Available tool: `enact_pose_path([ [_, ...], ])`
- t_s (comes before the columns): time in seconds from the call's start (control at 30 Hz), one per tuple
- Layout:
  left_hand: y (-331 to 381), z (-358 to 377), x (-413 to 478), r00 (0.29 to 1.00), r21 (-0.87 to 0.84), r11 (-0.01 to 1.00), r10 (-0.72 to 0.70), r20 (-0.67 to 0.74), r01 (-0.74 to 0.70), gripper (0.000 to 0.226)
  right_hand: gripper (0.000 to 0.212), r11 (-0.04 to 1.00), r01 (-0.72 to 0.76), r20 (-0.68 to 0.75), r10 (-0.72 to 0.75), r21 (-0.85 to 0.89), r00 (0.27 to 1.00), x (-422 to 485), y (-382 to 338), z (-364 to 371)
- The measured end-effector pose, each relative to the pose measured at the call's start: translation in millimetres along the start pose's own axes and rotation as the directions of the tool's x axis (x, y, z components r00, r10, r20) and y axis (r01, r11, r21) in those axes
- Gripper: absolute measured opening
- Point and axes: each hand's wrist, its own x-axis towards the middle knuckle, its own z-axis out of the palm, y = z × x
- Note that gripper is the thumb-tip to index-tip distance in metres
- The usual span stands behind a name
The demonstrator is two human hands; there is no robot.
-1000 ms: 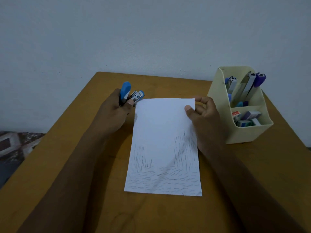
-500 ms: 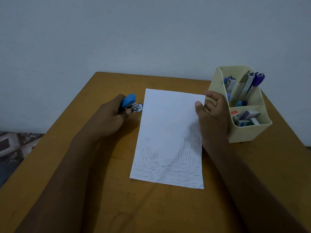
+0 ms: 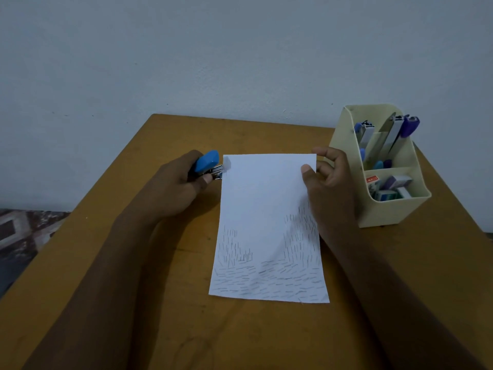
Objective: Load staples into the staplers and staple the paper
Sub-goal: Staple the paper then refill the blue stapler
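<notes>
A white sheet of paper (image 3: 266, 209) lies in the middle of a brown wooden table (image 3: 400, 289). The left hand (image 3: 176, 188) holds a small blue stapler (image 3: 206, 162) at its far left corner, seemingly touching the edge. The right hand (image 3: 330, 188) pinches the far right corner. Further right stands a cream plastic organiser (image 3: 394, 212), with staplers (image 3: 392, 137) in its back compartment and small boxes (image 3: 392, 186) in front.

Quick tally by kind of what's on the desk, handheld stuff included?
Staplers: 3 (blue stapler in left hand; blue-topped stapler and purple-topped stapler in organizer)
Sheet of paper: 1
Organizer: 1
Staple boxes: several, too jumbled to count
Total: 5, plus the boxes
</notes>
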Motion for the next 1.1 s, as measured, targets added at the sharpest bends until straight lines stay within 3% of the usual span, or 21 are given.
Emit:
enact_pose_path([
  [0.1, 1, 0, 0, 0.999, -0.003, 1.000, -0.007, 0.036, 0.007, 0.009, 0.026, 1.000, 0.016, 0.023, -0.016, -0.001, 1.000, 0, 1, 0],
  [0.37, 5, 1, -2, 0.973, -0.083, 0.996, 0.007, 0.232, 0.013, 0.016, 0.029, 1.000, 0.016, -0.082, -0.015, 0.015, 0.997, 3, 2, -2],
  [0.67, 15, 0, -6, 0.909, -0.280, 0.943, -0.053, 0.412, 0.181, 0.045, 0.034, 0.999, -0.037, -0.077, 0.040, 0.039, 0.996, 7, 5, -3],
  [0.8, 18, -1, -7, 0.898, -0.303, 0.923, -0.089, 0.431, 0.237, 0.057, 0.036, 0.991, -0.112, -0.005, 0.113, 0.067, 0.994, 7, 1, -6],
  [0.97, 22, 2, -5, 0.900, -0.385, 0.874, -0.119, 0.419, 0.295, 0.069, 0.028, 0.959, -0.248, 0.233, 0.213, 0.134, 0.949, 3, 1, -9],
  [1.1, 20, 5, -3, 0.887, -0.429, 0.839, -0.125, 0.445, 0.334, 0.076, 0.021, 0.951, -0.274, 0.263, 0.229, 0.145, 0.937, 3, 2, -10],
])
